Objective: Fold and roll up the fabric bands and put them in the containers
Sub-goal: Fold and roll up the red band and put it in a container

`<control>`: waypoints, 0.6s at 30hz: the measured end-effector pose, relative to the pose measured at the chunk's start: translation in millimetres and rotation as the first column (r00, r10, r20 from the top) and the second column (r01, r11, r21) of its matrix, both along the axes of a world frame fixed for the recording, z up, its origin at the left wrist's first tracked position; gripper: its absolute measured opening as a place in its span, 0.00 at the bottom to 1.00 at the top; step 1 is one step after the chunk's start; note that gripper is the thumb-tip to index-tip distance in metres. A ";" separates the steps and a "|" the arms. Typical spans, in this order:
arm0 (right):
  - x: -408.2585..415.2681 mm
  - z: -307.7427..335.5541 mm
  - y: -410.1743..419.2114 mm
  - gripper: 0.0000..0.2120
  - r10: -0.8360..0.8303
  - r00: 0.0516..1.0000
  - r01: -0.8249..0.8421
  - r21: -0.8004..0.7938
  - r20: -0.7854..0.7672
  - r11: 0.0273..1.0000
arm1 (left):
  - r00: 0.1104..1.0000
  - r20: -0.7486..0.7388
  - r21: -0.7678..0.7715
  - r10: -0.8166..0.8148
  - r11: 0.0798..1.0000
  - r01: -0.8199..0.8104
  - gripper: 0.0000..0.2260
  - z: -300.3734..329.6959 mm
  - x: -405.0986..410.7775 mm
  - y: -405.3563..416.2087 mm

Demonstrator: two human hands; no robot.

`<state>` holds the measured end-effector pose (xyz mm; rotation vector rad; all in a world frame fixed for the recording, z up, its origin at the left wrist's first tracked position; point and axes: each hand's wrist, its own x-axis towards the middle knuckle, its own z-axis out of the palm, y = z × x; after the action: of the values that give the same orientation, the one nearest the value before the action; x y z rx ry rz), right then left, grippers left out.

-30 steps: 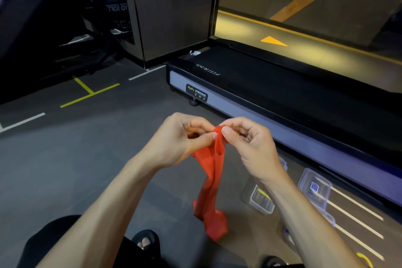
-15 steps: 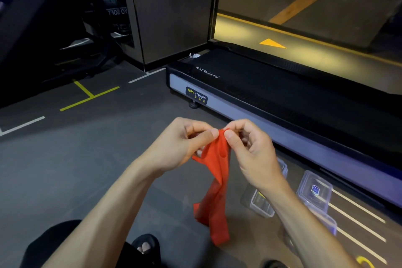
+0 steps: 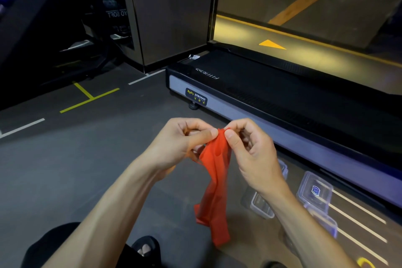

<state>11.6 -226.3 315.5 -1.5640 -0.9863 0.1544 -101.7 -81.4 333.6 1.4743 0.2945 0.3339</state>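
Red fabric band (image 3: 214,183) pinched by left hand (image 3: 185,146), right hand (image 3: 250,152), hanging above floor (image 3: 65,169)

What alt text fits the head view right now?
Both hands, left hand and right hand, pinch the top of a red fabric band hanging unrolled. Clear plastic containers sit on the floor beside a treadmill.

Dim gym floor (image 3: 65,169), black treadmill (image 3: 272,93)

Red band (image 3: 215,180) hangs crumpled above clear containers (image 3: 315,191).
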 end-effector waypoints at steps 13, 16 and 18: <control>-0.3 1.1 -2.7 0.02 0.010 0.999 -0.011 0.018 0.038 1.000 | 1.000 -0.016 -0.054 -0.017 0.998 0.016 0.07 2.9 -2.9 -2.0; -0.5 0.9 -2.8 0.02 0.019 0.999 -0.019 0.005 0.050 1.000 | 0.999 -0.020 -0.039 -0.029 0.999 0.028 0.07 2.9 -3.9 -2.2; -0.7 0.7 -2.5 0.03 0.014 0.999 -0.014 0.004 0.052 1.000 | 0.999 -0.025 -0.038 -0.029 0.999 0.028 0.06 3.2 -3.9 -2.7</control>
<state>11.0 -228.8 316.2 -1.5638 -1.0376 0.1219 -105.6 -84.1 336.9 1.4453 0.2981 0.2855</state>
